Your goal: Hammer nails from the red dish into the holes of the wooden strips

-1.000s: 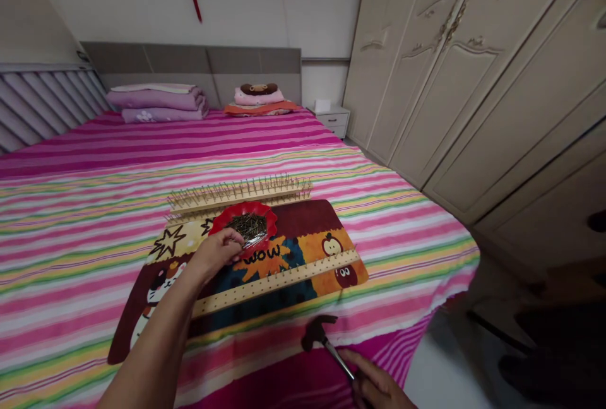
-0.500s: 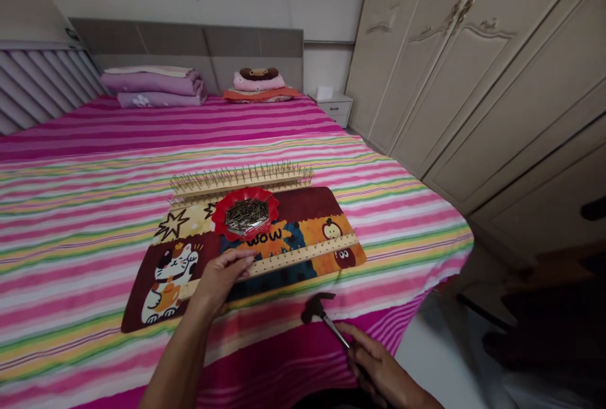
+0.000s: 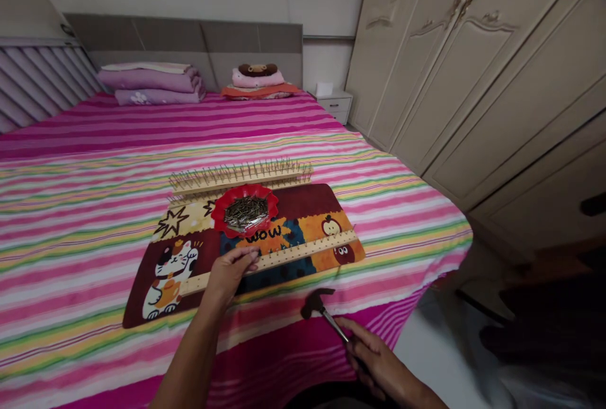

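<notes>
Through the head camera I have both of my hands in view over a bed, and the wooden strip [image 3: 307,250] lies slantwise across the near half of a printed mat [image 3: 303,197], its right end farther from me than its left. My left hand [image 3: 231,273] is at the middle of that strip, thumb and forefinger near each other above the wood; from here I cannot tell whether they close on a nail or on nothing. To the right of those fingers I can make out rows of small holes, with thin nails standing along the strip's far side. My right hand [image 3: 374,355] is wrapped around the handle of a hammer [image 3: 326,311], low and to the right, well apart from the strip; the dark head points away from me, and I cannot tell if it touches the cloth beneath. Just beyond my left hand sits a red bowl [image 3: 219,216] with a scalloped rim, with a heap of loose nails [image 3: 246,212] inside. Behind the bowl, near the mat's far edge, I see two studded strips [image 3: 241,183], one beyond the other, bristling with upright nails. A striped bedspread [image 3: 402,219] lies under it all. Toward the headboard [image 3: 255,43] I see folded purple bedding [image 3: 151,81] and a smaller pink and orange pile [image 3: 259,84], with a pale wardrobe [image 3: 426,68] on the right.
</notes>
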`<state>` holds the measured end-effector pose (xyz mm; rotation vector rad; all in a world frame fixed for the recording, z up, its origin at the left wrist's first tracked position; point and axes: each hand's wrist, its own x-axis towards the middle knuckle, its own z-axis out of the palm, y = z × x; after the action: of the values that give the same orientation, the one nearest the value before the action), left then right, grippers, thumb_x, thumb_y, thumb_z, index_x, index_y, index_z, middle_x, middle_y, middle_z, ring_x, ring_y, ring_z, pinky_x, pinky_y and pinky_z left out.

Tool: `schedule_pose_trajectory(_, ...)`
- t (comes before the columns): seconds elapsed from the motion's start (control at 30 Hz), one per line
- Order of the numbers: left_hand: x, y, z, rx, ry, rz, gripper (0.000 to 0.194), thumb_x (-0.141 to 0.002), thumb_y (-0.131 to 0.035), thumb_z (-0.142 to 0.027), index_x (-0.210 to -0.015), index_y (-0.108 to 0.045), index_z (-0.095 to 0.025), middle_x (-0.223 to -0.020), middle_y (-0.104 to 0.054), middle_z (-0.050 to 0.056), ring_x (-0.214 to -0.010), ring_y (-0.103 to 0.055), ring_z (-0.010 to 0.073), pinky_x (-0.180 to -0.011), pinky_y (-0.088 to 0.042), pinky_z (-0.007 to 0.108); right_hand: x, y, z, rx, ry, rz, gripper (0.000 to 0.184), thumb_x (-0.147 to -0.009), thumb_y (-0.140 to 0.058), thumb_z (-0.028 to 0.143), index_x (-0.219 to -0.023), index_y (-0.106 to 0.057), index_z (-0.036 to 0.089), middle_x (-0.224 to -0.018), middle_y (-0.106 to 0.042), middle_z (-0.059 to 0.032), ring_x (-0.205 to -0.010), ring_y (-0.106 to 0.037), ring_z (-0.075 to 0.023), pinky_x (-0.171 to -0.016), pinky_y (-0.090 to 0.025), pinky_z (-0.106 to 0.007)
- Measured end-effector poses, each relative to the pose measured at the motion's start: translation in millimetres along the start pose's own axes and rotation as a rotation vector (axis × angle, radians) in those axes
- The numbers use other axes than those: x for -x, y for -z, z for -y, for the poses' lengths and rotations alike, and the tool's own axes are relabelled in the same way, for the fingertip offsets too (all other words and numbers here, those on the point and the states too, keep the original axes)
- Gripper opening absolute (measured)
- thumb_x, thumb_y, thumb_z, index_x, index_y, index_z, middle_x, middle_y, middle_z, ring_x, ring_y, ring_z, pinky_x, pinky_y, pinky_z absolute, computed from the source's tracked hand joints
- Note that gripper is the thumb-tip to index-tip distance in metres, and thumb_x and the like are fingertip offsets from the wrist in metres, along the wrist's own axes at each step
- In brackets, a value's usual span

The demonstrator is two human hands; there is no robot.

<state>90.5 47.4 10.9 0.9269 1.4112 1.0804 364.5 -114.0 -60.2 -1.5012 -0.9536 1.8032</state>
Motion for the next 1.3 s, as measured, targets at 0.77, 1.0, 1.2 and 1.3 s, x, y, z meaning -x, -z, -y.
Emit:
schedule_pose_trajectory(0.77,2.8,-11.2,8.1,-0.482,-0.239,-0.043,0.022,-0.062,-0.058,-0.042,-0.065,-0.065,-0.021,-0.06,-0.062,-0.002,-0.057,-0.054,0.0141,-0.056,-0.04,0.025,0.1,-52.3,132.4,0.394,0.573,-0.048,0.047,-0.09,-0.038,0.023,-0.136,-0.045,0.019,-0.063,-0.047,0.0046,-0.053,-0.041,-0.0104,-0.054,-0.039,-0.024)
schedule_pose_trajectory(1.0,3.1,-9.9,10.5,-0.54,-0.281,-0.061,0.021,-0.064,-0.057,-0.041,-0.056,-0.058,-0.021,-0.053,-0.054,-0.004,-0.055,-0.049,0.0123,-0.053,-0.034,0.022,-30.6,-71.3,149.8,0.656,0.705,-0.007,0.049,-0.086,-0.039,0.016,-0.135,-0.047,0.018,-0.085,-0.066,-0.005,-0.069,-0.057,-0.0158,-0.071,-0.049,-0.03)
schedule_pose_trajectory(1.2,0.8,-10.8,15.7,-0.509,-0.269,-0.065,0.018,-0.064,-0.057,-0.038,-0.064,-0.063,-0.022,-0.062,-0.062,-0.003,-0.063,-0.057,0.0143,-0.059,-0.041,0.023,2.8,-55.7,141.4,0.551,0.582,0.023,0.046,-0.09,-0.037,0.023,-0.136,-0.045,0.022,-0.063,-0.051,0.003,-0.051,-0.042,-0.0121,-0.054,-0.044,-0.024)
schedule_pose_trajectory(1.3,0.3,-6.2,12.9,-0.461,-0.218,-0.019,0.019,-0.062,-0.058,-0.035,-0.072,-0.066,-0.021,-0.068,-0.067,-0.001,-0.066,-0.06,0.0157,-0.064,-0.045,0.025,19.6,-36.9,117.3,0.462,0.449,0.095,0.044,-0.09,-0.041,0.03,-0.133,-0.049,0.023,-0.061,-0.047,0.004,-0.049,-0.039,-0.0108,-0.052,-0.041,-0.023)
